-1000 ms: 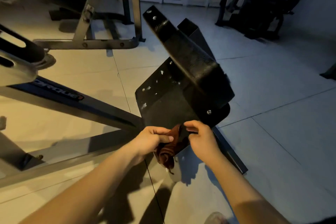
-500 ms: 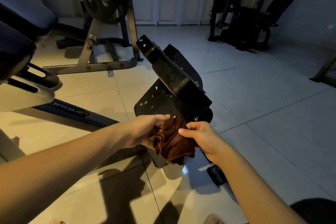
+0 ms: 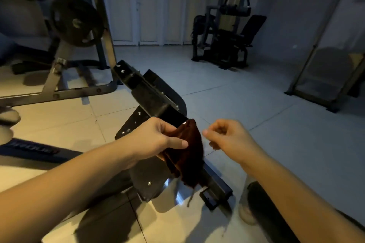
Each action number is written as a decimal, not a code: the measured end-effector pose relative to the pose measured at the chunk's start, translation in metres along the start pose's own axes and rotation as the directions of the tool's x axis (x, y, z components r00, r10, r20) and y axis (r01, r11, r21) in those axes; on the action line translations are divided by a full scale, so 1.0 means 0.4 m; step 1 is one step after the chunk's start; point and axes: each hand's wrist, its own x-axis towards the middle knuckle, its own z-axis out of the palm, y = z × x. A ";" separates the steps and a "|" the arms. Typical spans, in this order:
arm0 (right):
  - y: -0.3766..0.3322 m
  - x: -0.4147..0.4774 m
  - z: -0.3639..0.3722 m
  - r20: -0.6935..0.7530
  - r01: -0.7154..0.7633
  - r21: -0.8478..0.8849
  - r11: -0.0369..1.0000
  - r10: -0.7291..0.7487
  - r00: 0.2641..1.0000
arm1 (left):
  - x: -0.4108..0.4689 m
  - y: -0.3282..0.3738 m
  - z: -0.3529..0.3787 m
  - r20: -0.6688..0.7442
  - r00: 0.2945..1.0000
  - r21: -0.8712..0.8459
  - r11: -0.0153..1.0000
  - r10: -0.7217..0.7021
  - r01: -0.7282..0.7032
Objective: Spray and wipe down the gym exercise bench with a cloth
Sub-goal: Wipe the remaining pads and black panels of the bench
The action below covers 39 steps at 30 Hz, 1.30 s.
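The left grip [image 3: 156,140] is closed on the cloth [image 3: 189,156] — fingers over its top, thumb laid across the front. The dark reddish-brown fabric hangs bunched from it, with a loose thread trailing off the lower end. The right grip [image 3: 225,138] sits just beside the cloth's far edge, fingers loosely curled and holding nothing I can make out. I cannot tell whether a fingertip brushes the fabric.

Directly behind and below the left grip stands the bench [image 3: 152,94], its black parts tilted up and away. The cloth dangles in front of it rather than being pressed on it. No spray bottle shows near either grip.

The step in hand looks like readying the cloth for a wipe. To do it well, I'd fold the bunch into a flat pad so a broad face meets the surface, and tuck the stray thread in so it can't snag on the bolts. The free grip could steady the bench while the other wipes in overlapping strokes from the top end down.

Farther beyond the grips, a weight plate [image 3: 77,23] hangs on a rack above the tiled floor [image 3: 256,104] — the light is dim, so missed patches would be easy to overlook.
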 end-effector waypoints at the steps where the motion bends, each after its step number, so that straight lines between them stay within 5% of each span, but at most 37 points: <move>1: 0.006 -0.005 -0.010 -0.012 -0.005 0.094 0.996 0.006 1.000 | 0.015 0.015 0.018 -0.016 0.999 0.057 0.997 0.046 -0.045; 4: 0.022 -0.001 -0.046 0.141 -0.067 0.273 0.960 0.029 0.990 | 0.065 0.058 0.061 0.003 0.988 0.248 0.956 0.158 -0.153; 7: 0.050 0.038 -0.085 0.143 -0.043 0.304 0.952 -0.001 0.990 | 0.117 0.091 0.086 0.028 0.988 0.317 0.936 0.155 -0.156; 14: 0.092 0.137 -0.179 0.199 -0.003 0.281 0.960 -0.055 0.979 | 0.199 0.128 0.104 0.059 0.998 0.167 0.985 0.029 -0.039; 24: 0.125 0.339 -0.326 0.437 -0.069 0.280 0.958 -0.063 0.897 | 0.310 0.165 0.138 -0.429 0.903 0.076 0.997 0.004 0.032; 39: 0.150 0.597 -0.498 0.754 0.067 0.196 0.978 -0.194 0.628 | 0.452 0.302 0.245 -0.662 0.675 -0.246 0.945 -0.325 0.213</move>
